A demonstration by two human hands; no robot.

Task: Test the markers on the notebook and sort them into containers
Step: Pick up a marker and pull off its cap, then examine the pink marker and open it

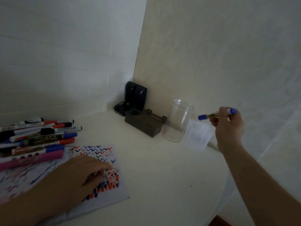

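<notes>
My right hand [228,126] holds a blue-capped marker [210,115] in the air, roughly level, above the square clear plastic container [197,136] and just right of the tall clear jar [177,121]. My left hand [81,175] rests on the open notebook [99,154], fingers loosely curled over the page covered in red, blue and black test marks. A pile of several markers [37,136] lies at the left, partly on the notebook's upper edge.
A dark brown box [143,124] stands left of the jar, with a black device and cable [135,95] behind it in the wall corner. The white table's rounded edge [224,185] runs down the right side.
</notes>
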